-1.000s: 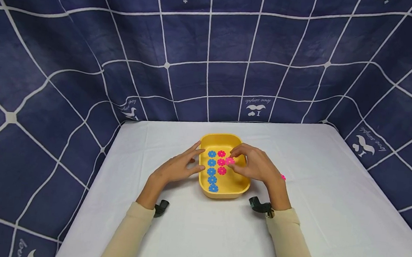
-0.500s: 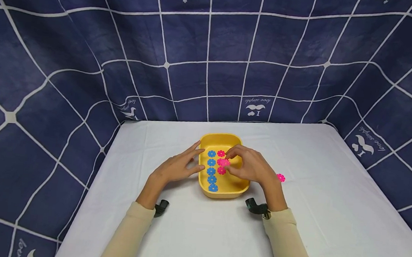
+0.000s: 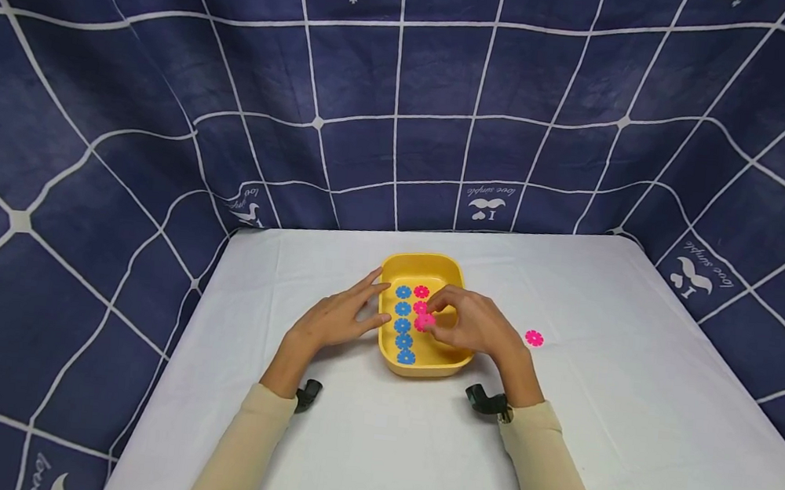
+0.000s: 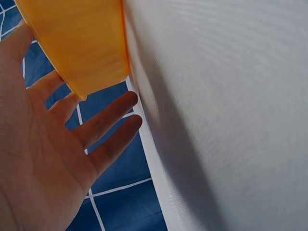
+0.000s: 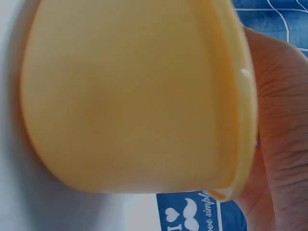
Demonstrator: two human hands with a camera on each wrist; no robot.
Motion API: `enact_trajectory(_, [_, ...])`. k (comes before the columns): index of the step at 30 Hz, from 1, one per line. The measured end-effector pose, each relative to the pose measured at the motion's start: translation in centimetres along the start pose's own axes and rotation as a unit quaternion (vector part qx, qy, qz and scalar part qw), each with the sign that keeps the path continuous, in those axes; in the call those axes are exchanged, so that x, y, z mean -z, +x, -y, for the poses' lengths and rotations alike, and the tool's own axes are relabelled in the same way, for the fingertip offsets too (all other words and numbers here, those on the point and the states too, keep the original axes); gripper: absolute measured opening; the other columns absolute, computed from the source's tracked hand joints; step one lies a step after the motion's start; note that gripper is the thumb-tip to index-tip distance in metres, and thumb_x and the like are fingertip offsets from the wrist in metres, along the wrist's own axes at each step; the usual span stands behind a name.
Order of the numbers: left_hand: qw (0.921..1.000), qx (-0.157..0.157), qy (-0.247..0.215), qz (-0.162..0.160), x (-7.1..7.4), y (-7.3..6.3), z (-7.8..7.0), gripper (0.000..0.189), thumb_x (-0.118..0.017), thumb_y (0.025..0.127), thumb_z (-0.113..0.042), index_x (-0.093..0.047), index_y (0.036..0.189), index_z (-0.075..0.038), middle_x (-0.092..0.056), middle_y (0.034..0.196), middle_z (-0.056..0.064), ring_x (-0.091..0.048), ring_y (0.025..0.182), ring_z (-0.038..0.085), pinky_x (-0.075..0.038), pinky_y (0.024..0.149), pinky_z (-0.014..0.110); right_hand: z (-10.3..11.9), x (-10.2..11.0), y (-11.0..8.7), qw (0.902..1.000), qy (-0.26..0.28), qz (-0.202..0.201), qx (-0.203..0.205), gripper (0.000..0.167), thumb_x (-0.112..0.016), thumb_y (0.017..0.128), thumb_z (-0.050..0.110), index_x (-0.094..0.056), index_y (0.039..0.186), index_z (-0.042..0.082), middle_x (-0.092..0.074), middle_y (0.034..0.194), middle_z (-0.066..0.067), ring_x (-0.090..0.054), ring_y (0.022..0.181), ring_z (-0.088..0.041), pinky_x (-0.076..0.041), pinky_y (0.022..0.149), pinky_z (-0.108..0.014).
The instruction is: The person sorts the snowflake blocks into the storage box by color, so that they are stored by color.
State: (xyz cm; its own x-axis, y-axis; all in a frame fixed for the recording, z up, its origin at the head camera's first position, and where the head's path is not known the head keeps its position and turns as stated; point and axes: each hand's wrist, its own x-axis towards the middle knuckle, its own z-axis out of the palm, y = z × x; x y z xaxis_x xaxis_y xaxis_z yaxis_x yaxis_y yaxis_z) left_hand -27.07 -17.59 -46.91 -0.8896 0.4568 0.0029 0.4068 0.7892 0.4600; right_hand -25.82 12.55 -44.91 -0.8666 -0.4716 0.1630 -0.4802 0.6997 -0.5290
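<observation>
In the head view, a yellow tray (image 3: 416, 370) stands on the white-covered table. A column of several blue flower-shaped pieces (image 3: 402, 326) runs along its left side, with a shorter column of pink flower-shaped pieces (image 3: 421, 292) beside it. Over the near end of that pink column, my right hand (image 3: 477, 324) pinches a bright pink flower-shaped piece (image 3: 425, 322) between thumb and fingertips; it covers part of the tray's right side. My left hand (image 3: 332, 318) rests its fingertips against the left rim, fingers spread. The right wrist view shows mostly the tray's outer wall (image 5: 120, 96).
One loose pink flower-shaped piece (image 3: 534, 338) lies on the table (image 3: 633, 394), right of the right hand. A dark blue curtain with white grid lines (image 3: 437, 147) hangs behind and at both sides. Each wrist carries a small black device (image 3: 486, 401).
My right hand has moved left, then toward the near side, bringing the pinched pink flower-shaped piece down the pink column. The loose piece on the table has come into full view. My left hand stays put.
</observation>
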Motion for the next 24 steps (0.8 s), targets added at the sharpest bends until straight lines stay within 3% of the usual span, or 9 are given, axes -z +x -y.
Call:
enact_trajectory(10, [1.0000,-0.003,-0.001,-0.005,0.0,0.0,0.2,0.073,-0.059,0.103,-0.067,-0.040,0.167,-0.037,-0.011,0.179,-0.020,-0.055,0.146,0.032,-0.049,0.114,0.060,-0.4,-1.2,0.4,0.9995,-0.024,0.012,0.019,0.030,-0.091,0.084,0.035,-0.080,0.108,0.021,-0.075,0.108,0.010,-0.068,0.103,-0.019,-0.056,0.099,-0.042])
enact_trajectory(24, [0.9999,-0.007,-0.012,-0.002,0.0,0.0,0.3,0.075,-0.058,0.103,-0.069,-0.039,0.167,-0.037,-0.010,0.179,-0.020,-0.052,0.149,0.029,-0.047,0.115,0.061,-0.5,-1.8,0.9,0.9936,-0.097,0.048,0.034,0.031,-0.089,0.085,0.043,-0.082,0.106,0.022,-0.076,0.105,0.009,-0.067,0.096,-0.012,-0.053,0.096,-0.039])
